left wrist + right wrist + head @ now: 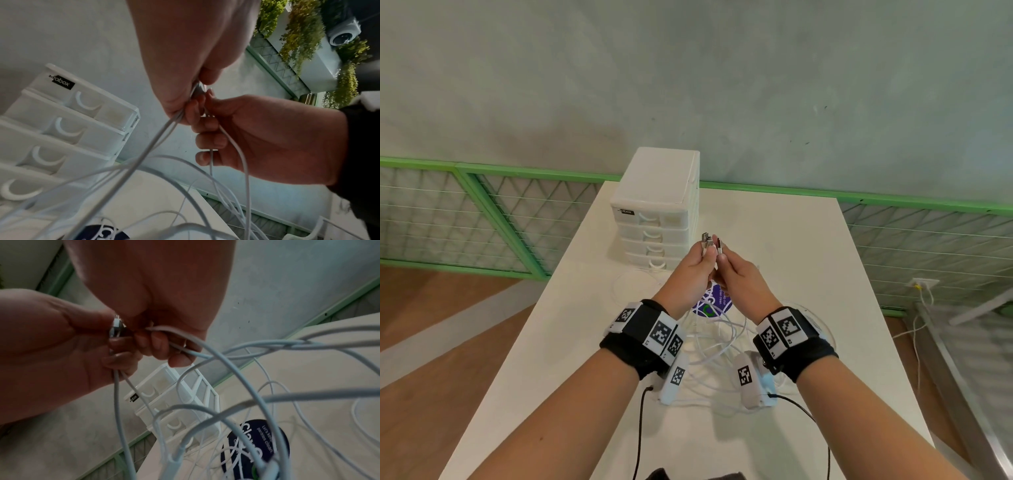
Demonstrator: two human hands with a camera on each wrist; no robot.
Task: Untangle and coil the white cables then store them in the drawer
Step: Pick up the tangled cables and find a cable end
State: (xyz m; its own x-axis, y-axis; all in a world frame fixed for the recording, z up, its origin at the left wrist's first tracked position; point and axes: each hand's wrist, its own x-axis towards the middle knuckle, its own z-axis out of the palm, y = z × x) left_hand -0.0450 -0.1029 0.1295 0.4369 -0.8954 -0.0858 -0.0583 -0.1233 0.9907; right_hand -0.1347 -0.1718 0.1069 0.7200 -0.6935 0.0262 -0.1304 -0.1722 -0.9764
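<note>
On the white table [774, 240], both the left hand [690, 270] and right hand [739, 277] pinch plug ends of the white cables [715, 346], still tangled below, uncoiled, with the drawer unit [654, 219] shut.

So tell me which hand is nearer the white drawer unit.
Left. The left hand is raised just in front of the drawer unit, at its right front corner, pinching cable plugs. The right hand is beside it, on the side away from the unit.
</note>
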